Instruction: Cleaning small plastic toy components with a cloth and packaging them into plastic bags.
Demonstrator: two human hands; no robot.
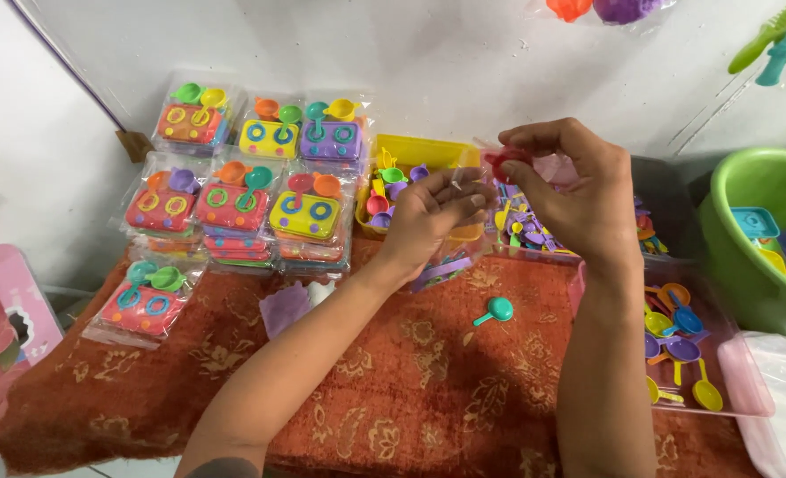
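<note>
Above the rust mat [428, 398], the right hand [579, 190] pinches a small red toy piece [504, 162], its axis unclear. At nine o'clock, the left hand [433, 217] curls, contents hidden. A teal toy pan [496, 310] lies at six, handle pointing eight.

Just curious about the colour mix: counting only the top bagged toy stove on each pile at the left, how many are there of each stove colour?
Red or orange stove packs: 4
Yellow stove packs: 2
Purple stove packs: 1
Total: 7
Not counted: the red toy piece pinched in the right hand.
</note>
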